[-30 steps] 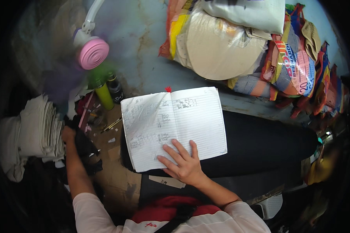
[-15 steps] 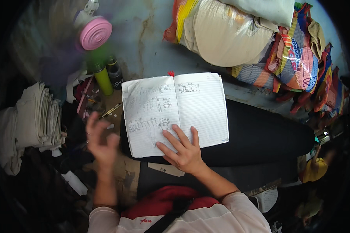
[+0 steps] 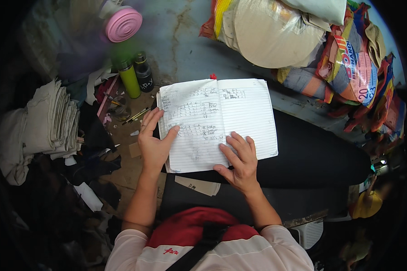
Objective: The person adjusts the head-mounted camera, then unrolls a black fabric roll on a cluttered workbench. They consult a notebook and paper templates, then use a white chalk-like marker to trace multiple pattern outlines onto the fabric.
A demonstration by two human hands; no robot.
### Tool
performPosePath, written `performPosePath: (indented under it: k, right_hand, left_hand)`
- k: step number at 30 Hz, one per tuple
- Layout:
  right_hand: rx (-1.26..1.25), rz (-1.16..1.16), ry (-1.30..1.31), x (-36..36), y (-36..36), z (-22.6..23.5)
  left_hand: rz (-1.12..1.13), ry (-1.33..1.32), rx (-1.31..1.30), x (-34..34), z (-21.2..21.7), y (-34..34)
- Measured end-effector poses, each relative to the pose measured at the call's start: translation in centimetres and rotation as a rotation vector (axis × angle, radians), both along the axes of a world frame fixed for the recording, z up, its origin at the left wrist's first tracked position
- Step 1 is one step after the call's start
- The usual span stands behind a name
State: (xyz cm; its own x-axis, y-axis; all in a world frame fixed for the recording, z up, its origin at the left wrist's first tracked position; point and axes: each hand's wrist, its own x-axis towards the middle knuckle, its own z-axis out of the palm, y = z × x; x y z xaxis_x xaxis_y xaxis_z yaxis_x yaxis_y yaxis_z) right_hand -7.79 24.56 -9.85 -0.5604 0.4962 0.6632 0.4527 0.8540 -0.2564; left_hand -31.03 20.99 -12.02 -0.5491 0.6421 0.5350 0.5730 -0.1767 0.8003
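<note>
An open lined notebook (image 3: pixel 248 119) with handwriting, mostly on its left page, lies on a black padded surface (image 3: pixel 312 153). A red tassel (image 3: pixel 213 76) sticks out at the top of its spine. My left hand (image 3: pixel 153 142) is at the notebook's left edge, its thumb on the left page and its fingers bent along the margin, apart from the thumb. My right hand (image 3: pixel 240 163) rests over the lower pages near the spine with fingers spread. Neither hand grips anything that I can see.
Folded pale cloths (image 3: pixel 54 122) are stacked at left. A green bottle (image 3: pixel 130 80) and a dark bottle (image 3: pixel 143 74) stand beyond the notebook, near a fan with a pink hub (image 3: pixel 124 24). Colourful sacks (image 3: pixel 348 67) and a wrapped pale bundle (image 3: pixel 276 34) sit at far right.
My left hand has come from beside the notebook onto its left edge. My right hand stays on the lower pages, its fingers drawn in slightly. The whole view has shifted a little.
</note>
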Motion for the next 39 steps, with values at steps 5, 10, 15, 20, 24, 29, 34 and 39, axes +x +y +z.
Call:
performPosePath:
  k: [5, 10, 15, 20, 24, 29, 34, 39]
  right_hand:
    - [0.030, -0.096, 0.011, -0.3, -0.4, -1.0]
    - [0.028, -0.119, -0.023, -0.9, -1.0, -0.8]
    - [0.017, -0.136, -0.115, -1.2, -0.8, -0.3]
    - [0.044, -0.137, -0.130, -1.2, -0.6, -0.5]
    - [0.053, -0.132, -0.124, -1.2, -0.7, -0.8]
    - [0.077, -0.118, -0.139, -1.0, -0.7, -1.0]
    - [0.080, -0.116, -0.107, -0.9, -0.3, -1.1]
    - [0.081, -0.137, -0.096, -1.1, -0.4, -1.3]
  left_hand:
    - [0.018, -0.090, -0.029, 0.1, 1.5, 1.5]
    - [-0.036, -0.569, 0.095, -0.1, 2.2, 3.1]
    - [0.108, -0.638, 0.142, -0.8, 1.5, 3.9]
    - [-0.097, -0.907, 0.201, -2.3, 0.9, 3.0]
    - [-0.133, -0.780, 0.080, -2.3, 0.7, 2.8]
    - [-0.181, -0.737, 0.002, -3.0, 1.5, 3.9]
    - [-0.398, -0.776, 0.258, -2.1, 1.7, 3.0]
    - [-0.688, -1.049, 0.108, -1.9, 1.2, 1.7]
